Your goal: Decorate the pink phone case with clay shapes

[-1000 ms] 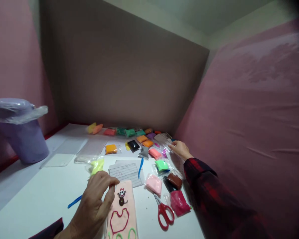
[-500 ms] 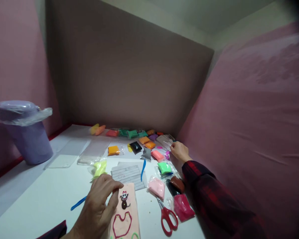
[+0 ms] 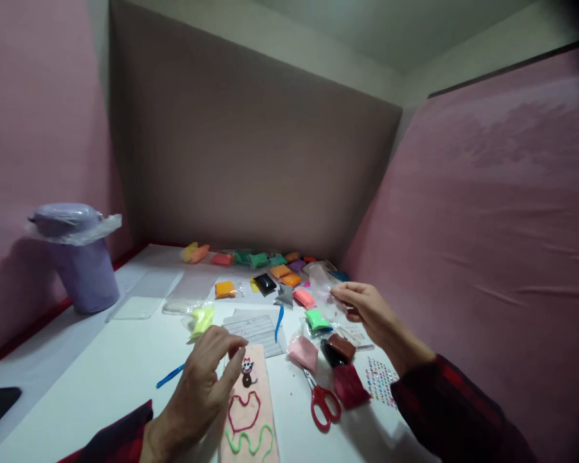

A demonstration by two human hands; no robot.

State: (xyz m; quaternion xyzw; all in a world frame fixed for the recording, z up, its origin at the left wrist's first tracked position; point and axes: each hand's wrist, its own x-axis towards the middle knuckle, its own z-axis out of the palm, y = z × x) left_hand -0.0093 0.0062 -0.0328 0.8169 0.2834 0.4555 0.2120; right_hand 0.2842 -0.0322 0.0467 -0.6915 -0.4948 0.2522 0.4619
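Note:
My left hand [image 3: 202, 386] rests near the front of the white table [image 3: 91, 373], fingers curled, its fingertips touching the top edge of a pink clay slab [image 3: 251, 411] that carries a small brown figure, a red heart outline and a green squiggle. My right hand [image 3: 367, 308] is lifted over the right side of the table and pinches a clear plastic bag [image 3: 324, 285]. Below it lie packets of coloured clay [image 3: 313, 318] and a sticker sheet [image 3: 381, 379].
Red-handled scissors [image 3: 321, 399] lie right of the slab. A printed paper [image 3: 255, 328] and blue tools [image 3: 170, 376] lie behind it. A purple bin [image 3: 82, 263] with a plastic liner stands at left. More clay packets [image 3: 260, 260] line the back wall. Clear sheets [image 3: 145, 299] lie left of centre.
My right hand has drawn back from the far packets and lifted a clear plastic bag off the table. The view has shifted left. My left hand stays at the slab.

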